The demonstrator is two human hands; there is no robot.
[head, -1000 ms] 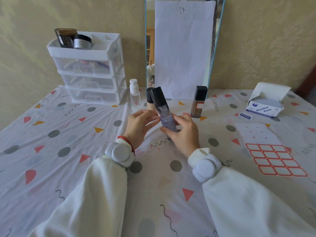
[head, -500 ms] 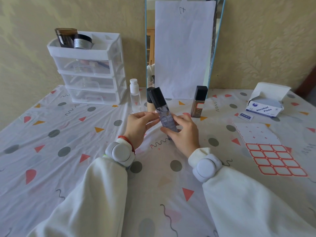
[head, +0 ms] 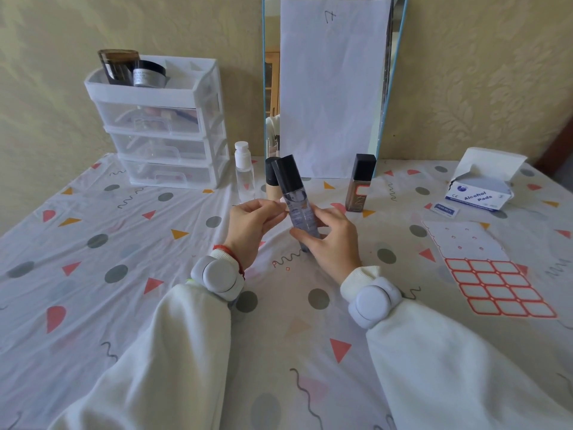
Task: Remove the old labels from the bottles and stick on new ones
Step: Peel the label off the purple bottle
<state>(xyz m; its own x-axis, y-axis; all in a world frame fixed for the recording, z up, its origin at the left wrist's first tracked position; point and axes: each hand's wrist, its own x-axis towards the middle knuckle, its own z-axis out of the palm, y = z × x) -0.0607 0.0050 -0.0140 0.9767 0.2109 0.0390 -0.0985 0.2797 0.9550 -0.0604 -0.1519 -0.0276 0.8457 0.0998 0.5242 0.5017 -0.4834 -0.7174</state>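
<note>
A: Centre of the frame, the black-capped clear bottle (head: 296,209) is tilted, cap toward the upper left, lifted off the patterned tablecloth (head: 124,274). The right hand (head: 330,240) has its fingers curled around the lower body, thumb across the front.

B: And the left hand (head: 252,226)?

A: Thumb and forefinger are pressed together at the bottle's left side, right at the edge of the old label (head: 299,212). It looks like a pinch on a corner, though whether any label is actually lifted I can't tell.

B: So where's the danger?

A: A thin label can tear if it's pulled too sharply, leaving scraps and glue. And the grip sits low, so a hard tug could twist the bottle out of those fingers.

B: Anything nearby to hit?

A: Just behind it stand a bottle with a black cap (head: 272,181), a small clear bottle with a white cap (head: 243,172) to its left and a square brown bottle (head: 359,184) to the right. A slip could topple them.

B: Supplies?

A: The sheet of red-bordered labels (head: 496,287) lies at right, the Alcohol Pads box (head: 480,190) beyond it. Leftover glue could stop a new label sticking flat.
</note>
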